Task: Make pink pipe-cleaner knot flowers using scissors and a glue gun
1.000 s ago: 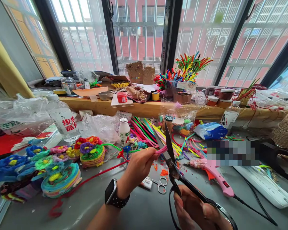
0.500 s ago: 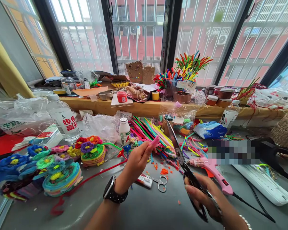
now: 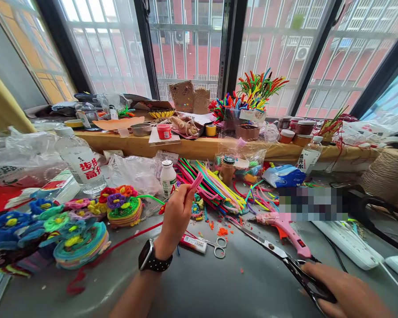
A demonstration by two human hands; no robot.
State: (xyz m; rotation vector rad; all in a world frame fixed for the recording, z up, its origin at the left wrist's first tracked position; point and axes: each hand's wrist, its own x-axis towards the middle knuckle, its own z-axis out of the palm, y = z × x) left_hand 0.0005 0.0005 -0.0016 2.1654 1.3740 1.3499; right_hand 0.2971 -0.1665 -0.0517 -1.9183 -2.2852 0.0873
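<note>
Fuzzy pink pipe cleaner [image 3: 196,181], shiny metal scissors [image 3: 272,249] on smooth grey surface [image 3: 205,287], glossy pink plastic glue gun [image 3: 285,227] just beside the scissors, matt wooden ledge [image 3: 199,148] behind

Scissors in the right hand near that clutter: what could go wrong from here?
The large scissors lie low with blades apart, tips toward the glue gun; they could knock it or nick its cord. The left hand pinches a short pink pipe cleaner by the fingers; it may slip.
</note>
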